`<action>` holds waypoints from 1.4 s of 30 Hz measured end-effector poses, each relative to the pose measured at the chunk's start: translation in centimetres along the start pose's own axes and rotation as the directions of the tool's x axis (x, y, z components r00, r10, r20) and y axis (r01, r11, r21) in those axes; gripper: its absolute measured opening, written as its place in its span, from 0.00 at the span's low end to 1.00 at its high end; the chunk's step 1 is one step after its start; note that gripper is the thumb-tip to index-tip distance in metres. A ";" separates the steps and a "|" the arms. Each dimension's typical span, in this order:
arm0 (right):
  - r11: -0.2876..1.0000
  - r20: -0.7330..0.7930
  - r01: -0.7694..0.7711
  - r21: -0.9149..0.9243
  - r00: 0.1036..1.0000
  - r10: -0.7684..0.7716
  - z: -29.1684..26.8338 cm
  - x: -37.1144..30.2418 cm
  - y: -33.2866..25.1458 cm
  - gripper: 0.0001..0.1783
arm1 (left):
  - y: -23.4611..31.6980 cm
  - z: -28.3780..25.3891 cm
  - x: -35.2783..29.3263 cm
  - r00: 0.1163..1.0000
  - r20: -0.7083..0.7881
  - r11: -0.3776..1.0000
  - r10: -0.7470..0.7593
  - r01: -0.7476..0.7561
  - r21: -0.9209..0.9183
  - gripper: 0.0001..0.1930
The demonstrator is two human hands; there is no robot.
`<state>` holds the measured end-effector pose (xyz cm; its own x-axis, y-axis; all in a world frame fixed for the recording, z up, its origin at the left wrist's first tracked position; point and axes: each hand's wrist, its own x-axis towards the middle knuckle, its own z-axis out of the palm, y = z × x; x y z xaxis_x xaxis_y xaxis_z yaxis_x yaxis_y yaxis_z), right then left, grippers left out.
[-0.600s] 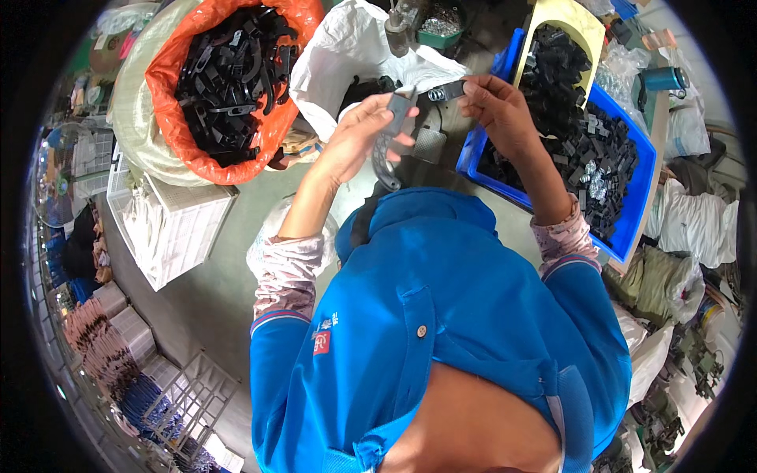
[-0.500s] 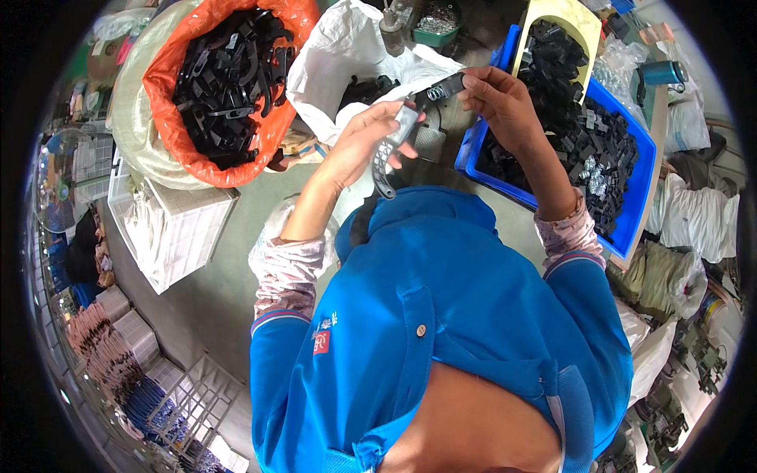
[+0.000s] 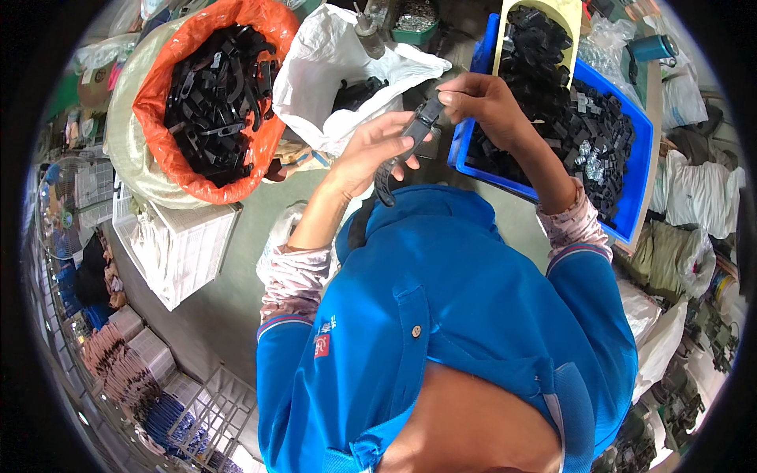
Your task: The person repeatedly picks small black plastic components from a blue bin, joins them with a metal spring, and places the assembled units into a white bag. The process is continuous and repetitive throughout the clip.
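Observation:
My left hand (image 3: 364, 156) is closed around a curved black plastic handle (image 3: 385, 183), whose ribbed tail points down toward my lap. At its upper end, a small black plastic block (image 3: 431, 109) touches the handle and lines up with it. The thumb and fingers of my right hand (image 3: 482, 104) pinch that block. Whether the two parts are locked together cannot be made out. Both hands are above my lap, between a white sack (image 3: 303, 67) with black parts inside and a blue bin (image 3: 524, 189) of small black blocks.
An orange-lined sack (image 3: 147, 114) of curved black parts stands at left, above a white plastic crate (image 3: 185, 256). A cream tray (image 3: 498, 55) of black pieces rests over the blue bin. Behind the white sack are a metal fixture (image 3: 369, 31) and a green container (image 3: 414, 35).
The block in my right hand has come down and left onto the handle's end; its spring no longer shows. The handle has turned in my left hand, showing a darker face.

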<state>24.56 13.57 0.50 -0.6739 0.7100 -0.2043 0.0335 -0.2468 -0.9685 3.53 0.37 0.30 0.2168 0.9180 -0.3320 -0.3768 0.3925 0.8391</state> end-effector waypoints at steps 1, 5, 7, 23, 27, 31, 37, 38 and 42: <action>1.000 0.003 -0.003 0.003 1.000 0.003 0.0 0.0 0.1 0.16 | -0.1 0.0 0.1 1.000 -0.001 1.000 -0.003 0.003 -0.009 0.23; 1.000 -0.019 0.011 -0.023 1.000 -0.011 0.3 -0.3 0.0 0.15 | -0.2 -0.1 0.5 1.000 0.024 1.000 -0.009 0.010 -0.030 0.22; 0.999 -0.030 0.031 -0.007 0.999 -0.031 0.5 -0.5 0.5 0.14 | -0.4 -0.2 0.8 0.999 0.044 0.999 -0.007 0.009 -0.044 0.21; 0.985 -0.236 0.159 0.072 0.962 -0.138 1.8 -3.6 1.1 0.08 | -0.2 2.3 4.2 0.980 -0.012 0.930 0.199 -0.185 0.318 0.08; 0.943 -0.291 0.154 -0.296 0.925 -0.243 -1.1 -5.0 0.7 0.11 | -0.4 1.6 4.0 0.954 0.013 0.826 0.299 -0.266 0.497 0.07; 0.559 -0.526 -0.121 -0.821 0.540 -0.656 -8.2 -5.7 -2.6 0.09 | -0.2 0.7 3.9 0.927 -0.084 0.885 0.366 -0.318 0.341 0.07; 0.397 -0.585 -0.438 -0.806 0.693 -0.422 -11.2 -4.0 -5.0 0.10 | -0.3 -1.1 4.8 0.906 -0.098 0.843 0.412 -0.339 0.417 0.11; 0.316 -0.487 -0.376 -0.871 0.739 -0.465 -10.7 -3.4 -5.5 0.12 | -0.1 -1.3 4.9 0.906 -0.086 0.836 0.413 -0.340 0.431 0.10; -0.145 -0.333 -0.371 -0.917 0.915 -0.228 -10.4 0.1 -6.2 0.15 | 1.0 -1.4 5.3 0.927 -0.112 0.881 0.358 -0.296 0.370 0.10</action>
<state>31.99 22.03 5.01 -0.3779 0.9257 -0.0131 0.9220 0.3776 0.0857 3.06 5.68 -1.23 -0.0348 0.9979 -0.0554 -0.0628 0.0532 0.9966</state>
